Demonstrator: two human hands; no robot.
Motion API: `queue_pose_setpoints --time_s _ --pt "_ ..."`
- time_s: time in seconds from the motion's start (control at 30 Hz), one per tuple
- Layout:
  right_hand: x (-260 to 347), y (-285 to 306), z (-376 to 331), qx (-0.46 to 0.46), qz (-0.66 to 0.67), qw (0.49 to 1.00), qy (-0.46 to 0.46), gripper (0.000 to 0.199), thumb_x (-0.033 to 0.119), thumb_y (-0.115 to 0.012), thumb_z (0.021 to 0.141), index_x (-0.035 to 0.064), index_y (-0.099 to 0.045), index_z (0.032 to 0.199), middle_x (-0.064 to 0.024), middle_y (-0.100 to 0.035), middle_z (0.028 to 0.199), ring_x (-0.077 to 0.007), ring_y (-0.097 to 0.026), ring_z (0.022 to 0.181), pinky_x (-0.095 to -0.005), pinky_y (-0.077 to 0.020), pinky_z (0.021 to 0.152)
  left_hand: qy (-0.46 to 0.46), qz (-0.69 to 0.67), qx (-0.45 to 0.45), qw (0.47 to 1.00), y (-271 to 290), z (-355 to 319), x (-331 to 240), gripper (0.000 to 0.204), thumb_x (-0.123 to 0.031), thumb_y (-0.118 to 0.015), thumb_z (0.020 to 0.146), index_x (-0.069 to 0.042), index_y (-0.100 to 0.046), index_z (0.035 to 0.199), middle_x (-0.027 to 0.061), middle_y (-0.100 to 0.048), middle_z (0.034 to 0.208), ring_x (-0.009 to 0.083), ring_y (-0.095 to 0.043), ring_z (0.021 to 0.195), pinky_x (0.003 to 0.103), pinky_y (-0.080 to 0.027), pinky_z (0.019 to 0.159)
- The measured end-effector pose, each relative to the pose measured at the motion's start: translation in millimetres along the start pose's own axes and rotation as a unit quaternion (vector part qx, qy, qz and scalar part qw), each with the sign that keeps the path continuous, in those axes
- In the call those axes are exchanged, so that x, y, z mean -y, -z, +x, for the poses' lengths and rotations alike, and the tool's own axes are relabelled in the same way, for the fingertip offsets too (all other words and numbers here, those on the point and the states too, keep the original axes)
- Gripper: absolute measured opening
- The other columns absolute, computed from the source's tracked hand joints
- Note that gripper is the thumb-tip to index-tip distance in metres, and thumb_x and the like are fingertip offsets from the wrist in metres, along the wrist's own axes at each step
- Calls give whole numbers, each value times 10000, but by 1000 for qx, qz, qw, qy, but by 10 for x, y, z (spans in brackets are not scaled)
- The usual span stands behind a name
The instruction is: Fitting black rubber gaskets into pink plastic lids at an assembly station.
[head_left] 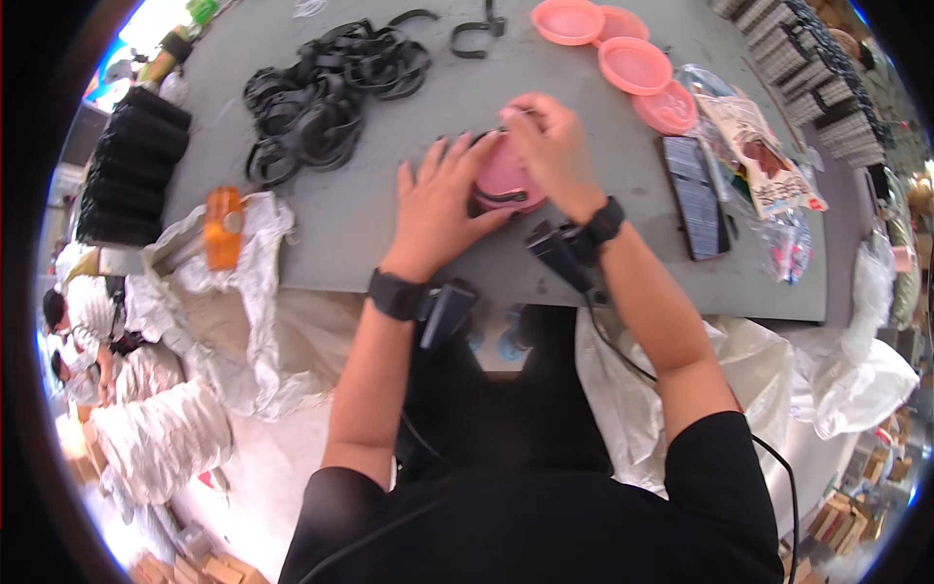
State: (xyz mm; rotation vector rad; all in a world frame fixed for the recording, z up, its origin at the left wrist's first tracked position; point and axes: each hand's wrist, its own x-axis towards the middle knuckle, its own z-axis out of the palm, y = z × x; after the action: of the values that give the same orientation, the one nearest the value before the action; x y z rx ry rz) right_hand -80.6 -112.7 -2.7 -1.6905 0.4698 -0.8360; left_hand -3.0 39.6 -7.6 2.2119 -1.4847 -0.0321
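Note:
A round pink dish lies on the grey table between my hands, with a black plastic strap curving along its edge. My left hand has its thumb and index finger around the dish's left side, while its other fingers spread apart over the table. At the far right edge of the dish, my right hand is closed, thumb and fingertips together; what is pinched there is hidden. A tangled pile of black straps sits beyond my left hand. Farther off are several more pink dishes.
One separate black strap lies at the back. On the right are a dark phone and a plastic snack packet. An orange tool rests at the left edge. Stacked black parts stand farther left. White sacks hang below the table edge.

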Motion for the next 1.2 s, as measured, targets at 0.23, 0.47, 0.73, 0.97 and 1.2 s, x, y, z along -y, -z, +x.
queue_pose_setpoints --time_s 0.23,0.47,0.73,0.97,1.2 --pt "-31 211 193 -58 47 995 -67 200 181 -555 935 3 -632 987 32 -466 594 -47 -443 508 -216 -389 479 7 -75 -9 997 74 4 52 729 -332 -801 655 -204 -516 1314 86 -522 1353 310 -422 1308 602 -226 1067" --pt "-300 463 311 -77 -4 993 -93 222 227 -583 915 21 -640 973 22 -494 641 -58 -467 542 -221 -398 483 49 -227 -175 957 456 -448 202 562 -98 -789 623 -84 -622 1159 101 -641 1132 230 -590 1067 309 -424 960" --pt "-262 383 252 -15 16 995 -102 195 208 -575 919 28 -636 963 39 -467 646 -43 -435 565 -199 -367 517 284 -83 -318 901 1487 -1984 1256 530 -180 -793 722 -16 -580 1179 123 -633 1136 236 -584 1087 347 -428 961" --pt "-260 354 238 -21 -14 993 -116 197 220 -569 925 42 -636 974 28 -504 693 -43 -465 590 -201 -386 537 320 126 -234 909 1481 -1913 1146 521 -218 -637 883 -22 -465 1334 150 -547 1305 253 -517 1216 356 -388 1014" --pt "117 566 335 55 163 971 -165 271 261 -566 932 43 -616 1085 -24 -619 875 -103 -578 769 -245 -470 705 -77 -352 -421 832 2578 -945 -132 436 -241 -349 988 72 -493 1255 252 -618 1131 332 -600 1090 409 -450 981"
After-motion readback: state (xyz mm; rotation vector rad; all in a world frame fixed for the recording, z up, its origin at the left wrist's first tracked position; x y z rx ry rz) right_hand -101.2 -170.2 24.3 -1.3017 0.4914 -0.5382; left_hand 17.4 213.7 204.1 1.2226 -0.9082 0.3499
